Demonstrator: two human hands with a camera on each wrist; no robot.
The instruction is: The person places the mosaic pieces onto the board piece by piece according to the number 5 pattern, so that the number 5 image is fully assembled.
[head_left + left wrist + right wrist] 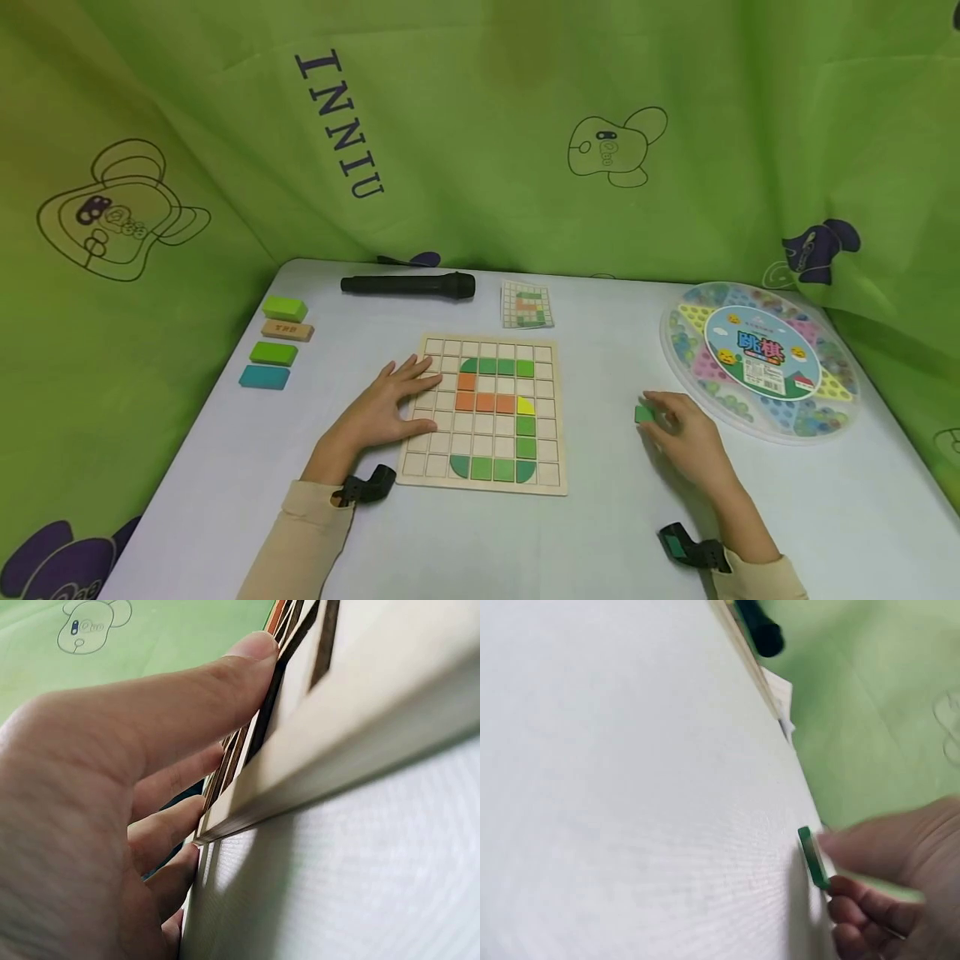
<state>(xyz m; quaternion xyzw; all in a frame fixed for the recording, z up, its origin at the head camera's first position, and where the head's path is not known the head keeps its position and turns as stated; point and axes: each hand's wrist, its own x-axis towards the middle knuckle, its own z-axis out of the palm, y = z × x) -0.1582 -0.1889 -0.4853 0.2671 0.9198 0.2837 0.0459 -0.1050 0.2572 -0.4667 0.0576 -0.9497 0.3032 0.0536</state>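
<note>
Curtain read "INNIU". Left hand lay flat, fingers spread, on puzzle board; right hand fingers pinched green tile.

Right hand at a small green tile on the white table

At the lower right of the frame the blurred fingertips touch the thin green tile, which stands on edge against the white tabletop; whether they pinch it cannot be told. The tabletop fills the left and middle of the frame. Along the upper middle runs the pale edge of a wooden board, with a black cylinder at the top and a corner of a card just below it. Green cloth covers the upper right.
</note>
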